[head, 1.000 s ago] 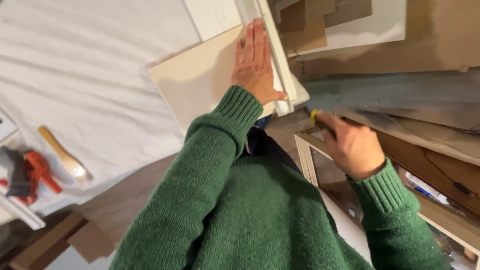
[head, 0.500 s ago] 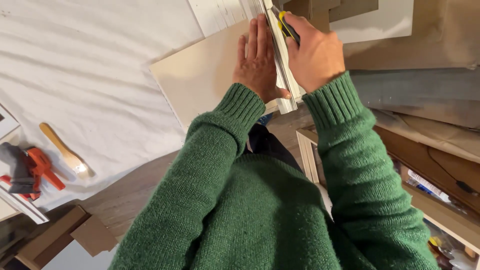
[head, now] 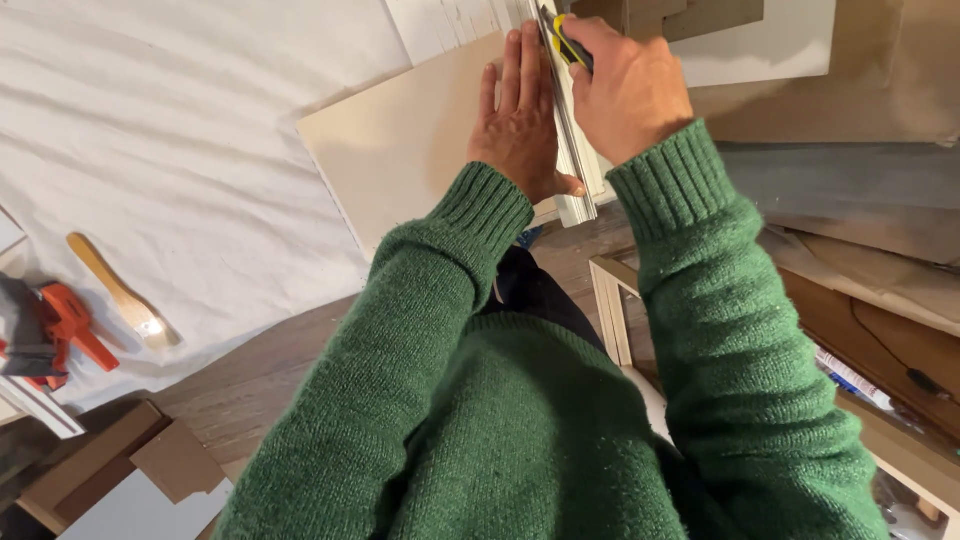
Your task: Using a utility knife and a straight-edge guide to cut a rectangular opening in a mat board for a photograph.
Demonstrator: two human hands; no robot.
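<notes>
My left hand lies flat, fingers together, on a pale beige board and presses a long metal straightedge along the board's right edge. Just right of the straightedge, my right hand is closed around a yellow and black utility knife, whose tip sits against the rule near the top of the view. Both arms wear green knitted sleeves.
The board rests on a white cloth spread over a wooden floor. A wooden-handled brush and an orange clamp lie at the left. Cardboard pieces sit at the lower left, and wooden frames and boxes stand at the right.
My right hand has come up from beside the wooden frame at the right, carrying the knife to the straightedge at the board's top. My left hand has stayed pressed on the board.
</notes>
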